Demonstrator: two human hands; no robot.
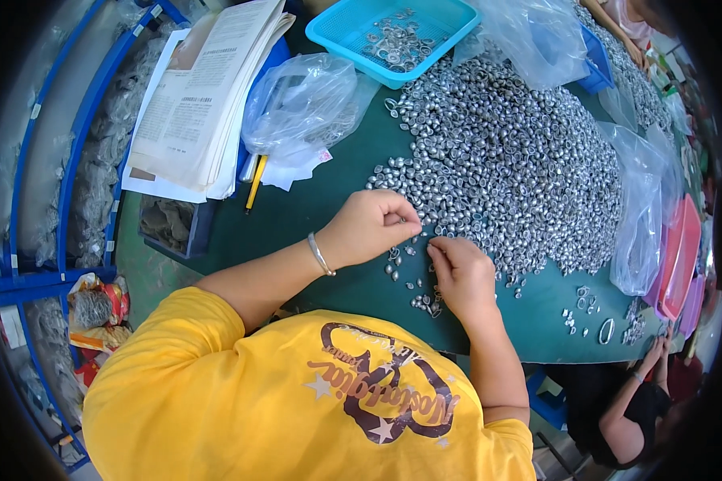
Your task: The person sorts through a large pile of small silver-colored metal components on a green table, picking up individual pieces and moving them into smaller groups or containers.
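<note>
A broad heap of small, shiny silver-grey metal pieces (521,160), many of them domed or ring-like, spreads over the green tabletop (297,208). At the heap's near left edge my left hand (375,228), with a silver bangle (321,253) on its wrist, has thumb and forefinger pinched together. Just right of it my right hand (467,276) is pinched too, its fingertips close to the left ones. Whatever sits between the fingers is too small to make out. A few loose silver pieces (427,303) lie on the table below my hands.
A blue basket (329,36) with silver pieces stands at the back. Left of it are a plastic bag (305,96), newspapers (196,104) and a yellow pen (256,184). Plastic bags (638,208) and a red tray (680,252) lie right. Another person's arm (630,401) shows lower right.
</note>
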